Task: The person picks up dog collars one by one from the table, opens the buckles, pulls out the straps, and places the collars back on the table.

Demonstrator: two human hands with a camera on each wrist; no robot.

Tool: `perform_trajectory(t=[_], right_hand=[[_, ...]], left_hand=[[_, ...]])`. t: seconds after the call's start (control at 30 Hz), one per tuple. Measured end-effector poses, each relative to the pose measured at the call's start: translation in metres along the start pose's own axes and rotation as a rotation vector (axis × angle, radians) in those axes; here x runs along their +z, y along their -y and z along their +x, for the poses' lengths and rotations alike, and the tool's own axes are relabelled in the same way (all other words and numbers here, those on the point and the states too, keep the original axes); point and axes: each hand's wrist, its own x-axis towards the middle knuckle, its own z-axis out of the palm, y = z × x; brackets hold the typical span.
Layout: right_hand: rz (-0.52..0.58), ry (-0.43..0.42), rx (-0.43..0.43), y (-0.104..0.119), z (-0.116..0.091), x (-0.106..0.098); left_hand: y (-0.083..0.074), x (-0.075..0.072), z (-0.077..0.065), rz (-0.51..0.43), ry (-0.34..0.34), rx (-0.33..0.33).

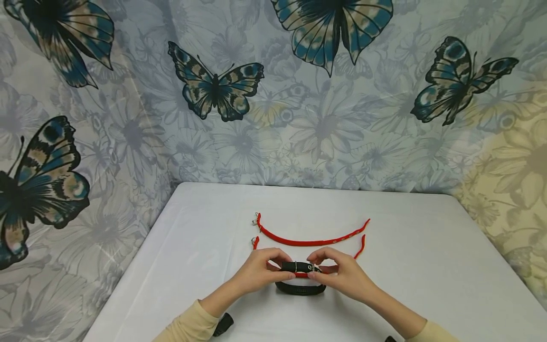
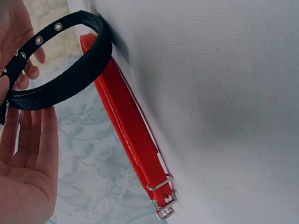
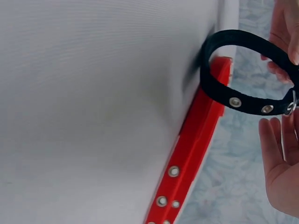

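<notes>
A black collar (image 1: 301,289) with metal eyelets is formed into a loop, and both hands hold it above the white table. The left hand (image 1: 264,270) pinches the left part of its near strap between thumb and fingers. At the buckle end, the right hand (image 1: 342,270) grips the strap by the silver buckle (image 1: 314,268). In the left wrist view the loop of the collar (image 2: 74,81) hangs over a red collar (image 2: 128,121). The right wrist view shows eyelets along the black strap (image 3: 252,105), close to the right fingers; part of the buckle lies outside that frame.
Farther back on the white table (image 1: 406,237) lies another red collar (image 1: 299,243), stretched out in a curve with its buckle on the left. The nearer red collar (image 1: 360,247) is partly hidden behind the hands. Butterfly-patterned cloth (image 1: 325,142) hangs behind the table.
</notes>
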Motion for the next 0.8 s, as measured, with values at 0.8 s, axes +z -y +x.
perform_trajectory(t=[0.8], right_hand=[[0.007,0.051,-0.152,0.0094,0.0089,0.0091]], left_hand=[[-0.0087,0.0048,0.001,0.032,-0.001,0.051]])
